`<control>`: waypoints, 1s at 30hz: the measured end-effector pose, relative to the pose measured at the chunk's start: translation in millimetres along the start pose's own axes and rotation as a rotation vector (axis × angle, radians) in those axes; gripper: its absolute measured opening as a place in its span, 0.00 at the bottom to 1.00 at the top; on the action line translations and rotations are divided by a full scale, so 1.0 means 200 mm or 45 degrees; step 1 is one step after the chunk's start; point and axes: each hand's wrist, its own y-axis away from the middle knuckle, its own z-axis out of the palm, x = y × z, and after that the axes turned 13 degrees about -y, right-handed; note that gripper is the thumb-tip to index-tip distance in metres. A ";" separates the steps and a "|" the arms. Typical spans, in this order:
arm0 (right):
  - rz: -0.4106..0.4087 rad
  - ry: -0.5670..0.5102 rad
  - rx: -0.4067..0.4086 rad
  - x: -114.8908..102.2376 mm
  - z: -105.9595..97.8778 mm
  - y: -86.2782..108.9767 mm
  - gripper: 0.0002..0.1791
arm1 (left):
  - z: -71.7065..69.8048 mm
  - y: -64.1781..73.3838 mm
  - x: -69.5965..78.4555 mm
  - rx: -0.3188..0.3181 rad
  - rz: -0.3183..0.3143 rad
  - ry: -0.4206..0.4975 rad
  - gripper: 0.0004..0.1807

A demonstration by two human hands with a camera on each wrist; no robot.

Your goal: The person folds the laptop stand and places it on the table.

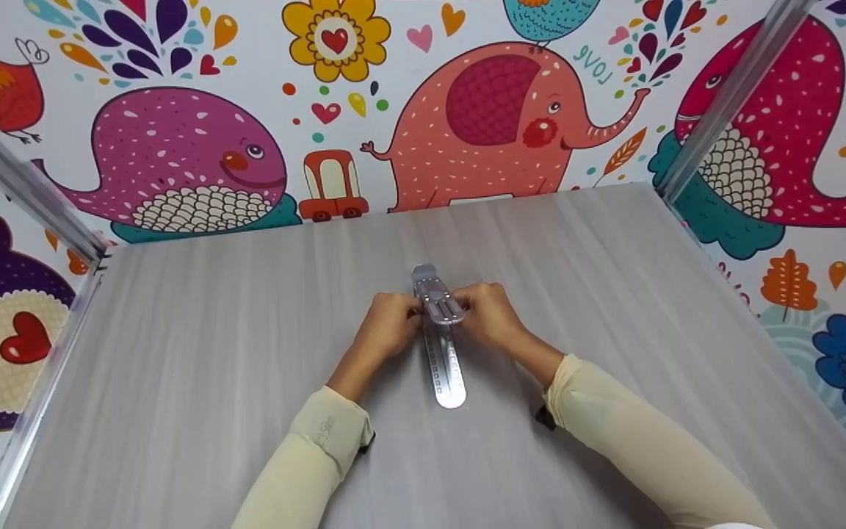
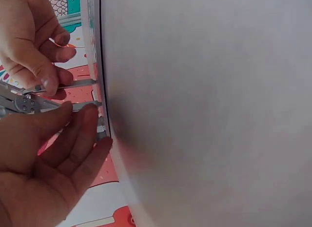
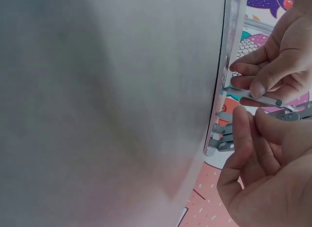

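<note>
A silver folding metal stand (image 1: 443,367), probably a laptop stand, is upright on the table in the head view. Its long slotted bar has a rounded end pointing toward me, and a short hinged plate (image 1: 439,300) sits raised above it. My left hand (image 1: 388,325) pinches a thin metal arm (image 3: 258,96) on the stand's left side. On the other side, my right hand (image 1: 493,316) holds the matching arm (image 2: 80,84) between thumb and fingers. A round riveted hinge (image 2: 24,104) shows beside the fingers in the left wrist view. My fingertips are partly hidden in the head view.
The stand is near the middle of a grey wood-grain table (image 1: 210,382). Printed cartoon panels (image 1: 349,132) rise behind and beside it. Metal rails (image 1: 731,103) run along the panel corners.
</note>
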 end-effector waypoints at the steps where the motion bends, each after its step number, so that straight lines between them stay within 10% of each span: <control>1: 0.009 -0.006 0.004 0.00 0.00 0.00 0.11 | 0.00 0.00 0.00 0.005 0.002 0.001 0.08; 6: 0.148 -0.127 0.014 -0.02 0.00 0.01 0.14 | 0.01 -0.01 0.00 0.052 -0.009 0.019 0.10; 9: 0.370 -0.434 -0.006 -0.04 0.00 0.00 0.15 | 0.00 -0.03 0.00 0.057 -0.107 0.130 0.11; 13: 0.655 -0.897 0.021 -0.04 -0.01 -0.02 0.18 | -0.01 -0.04 0.00 -0.108 -0.390 0.727 0.14; 16: 0.726 -1.003 0.033 -0.03 -0.01 -0.02 0.18 | -0.01 -0.05 0.00 -0.201 -0.609 1.211 0.14; 18: 0.723 -0.986 0.021 -0.02 0.00 -0.03 0.17 | -0.02 -0.05 0.01 -0.220 -0.670 1.321 0.14; 25: 0.606 -0.673 -0.070 -0.02 0.04 0.00 0.12 | 0.01 -0.03 0.03 -0.218 -0.579 0.809 0.10; 30: 0.234 -0.188 -0.181 -0.04 0.04 0.06 0.13 | 0.01 0.01 0.06 -0.184 -0.348 0.307 0.05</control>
